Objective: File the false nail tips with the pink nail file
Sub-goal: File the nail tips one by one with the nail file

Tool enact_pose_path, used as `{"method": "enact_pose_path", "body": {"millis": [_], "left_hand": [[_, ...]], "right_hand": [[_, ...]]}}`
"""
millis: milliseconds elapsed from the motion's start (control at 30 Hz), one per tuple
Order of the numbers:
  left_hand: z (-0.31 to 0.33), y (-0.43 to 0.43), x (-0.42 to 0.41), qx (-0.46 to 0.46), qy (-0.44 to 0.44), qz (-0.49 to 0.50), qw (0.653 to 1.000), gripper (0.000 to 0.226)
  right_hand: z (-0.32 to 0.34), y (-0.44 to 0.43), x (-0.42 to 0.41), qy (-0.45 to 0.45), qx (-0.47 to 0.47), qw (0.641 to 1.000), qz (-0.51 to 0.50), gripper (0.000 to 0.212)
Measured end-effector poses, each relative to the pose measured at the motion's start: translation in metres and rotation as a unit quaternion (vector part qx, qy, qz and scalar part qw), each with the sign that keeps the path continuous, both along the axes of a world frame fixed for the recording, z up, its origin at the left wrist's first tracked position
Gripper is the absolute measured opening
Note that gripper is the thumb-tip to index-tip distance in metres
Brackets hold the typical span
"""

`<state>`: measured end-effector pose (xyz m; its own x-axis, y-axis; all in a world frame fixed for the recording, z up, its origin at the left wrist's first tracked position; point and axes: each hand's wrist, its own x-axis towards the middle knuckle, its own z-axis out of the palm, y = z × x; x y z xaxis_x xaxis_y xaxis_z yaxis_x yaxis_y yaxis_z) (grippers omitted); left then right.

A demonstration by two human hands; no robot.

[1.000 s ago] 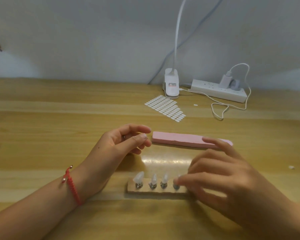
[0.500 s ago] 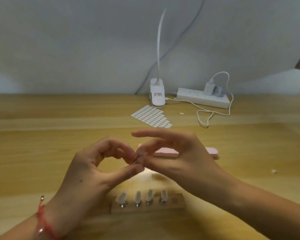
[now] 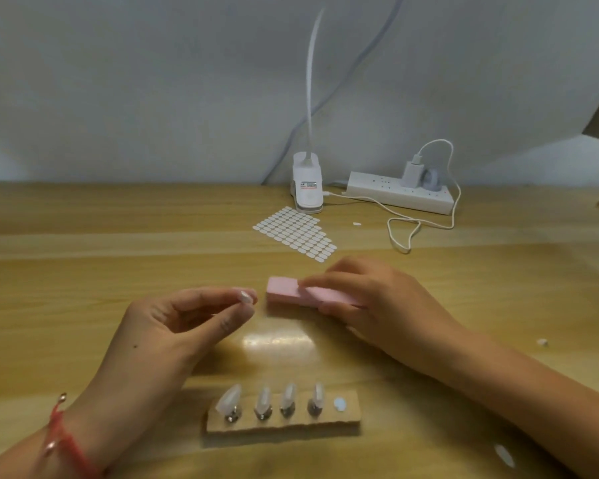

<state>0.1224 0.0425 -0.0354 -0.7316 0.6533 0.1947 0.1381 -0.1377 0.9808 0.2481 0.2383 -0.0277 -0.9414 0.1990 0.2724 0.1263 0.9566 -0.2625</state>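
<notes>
Head view, frame centre: left hand [image 3: 173,326] pinched one false nail tip [image 3: 245,298], presenting it for filing; right hand [image 3: 370,299] clasped the pink nail file [image 3: 291,292] on the table [image 3: 83,271], apparently to lift it.

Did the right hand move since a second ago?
Yes. The right hand was at the right end of the wooden stand; now it is farther back on the table, gripping the pink nail file.
</notes>
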Motion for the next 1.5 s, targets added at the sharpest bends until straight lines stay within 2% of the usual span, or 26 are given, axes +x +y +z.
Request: {"method": "enact_pose_path", "body": {"millis": [67, 167, 233, 433, 600, 733, 900, 967, 1100, 1500], "left_hand": [[0.001, 0.000, 0.000, 0.008, -0.005, 0.000, 1.000, 0.021], [0.002, -0.001, 0.003, 0.003, 0.009, -0.010, 1.000, 0.023], [0.001, -0.001, 0.001, -0.004, 0.023, -0.007, 1.000, 0.025], [-0.003, -0.001, 0.007, -0.043, 0.111, -0.036, 0.992, 0.028], [0.002, -0.001, -0.005, -0.025, 0.137, -0.010, 0.990, 0.028], [0.004, 0.001, 0.004, -0.034, 0.135, -0.051, 0.989, 0.024], [0.006, -0.002, -0.006, -0.032, 0.180, -0.016, 0.983, 0.026], [0.004, 0.000, 0.001, -0.041, 0.176, -0.042, 0.983, 0.025], [0.006, -0.002, -0.007, -0.027, 0.191, -0.018, 0.981, 0.024], [0.002, 0.001, 0.002, -0.034, 0.173, -0.048, 0.983, 0.021]], "right_hand": [[0.003, -0.001, 0.002, 0.060, -0.035, 0.998, 0.008, 0.037], [0.007, -0.010, 0.004, 0.173, -0.077, 0.979, 0.074, 0.035], [0.007, -0.018, 0.006, 0.205, -0.098, 0.968, 0.105, 0.037], [-0.002, -0.042, 0.000, 0.164, -0.124, 0.970, 0.133, 0.036], [0.001, -0.039, 0.002, 0.169, -0.125, 0.968, 0.135, 0.038], [0.002, -0.042, 0.001, 0.170, -0.115, 0.966, 0.156, 0.039], [0.002, -0.043, 0.002, 0.169, -0.095, 0.969, 0.153, 0.039], [0.002, -0.046, 0.001, 0.167, -0.087, 0.968, 0.165, 0.039], [0.004, -0.043, 0.003, 0.174, -0.105, 0.968, 0.150, 0.040], [0.003, -0.046, 0.001, 0.169, -0.100, 0.965, 0.173, 0.038]]}}
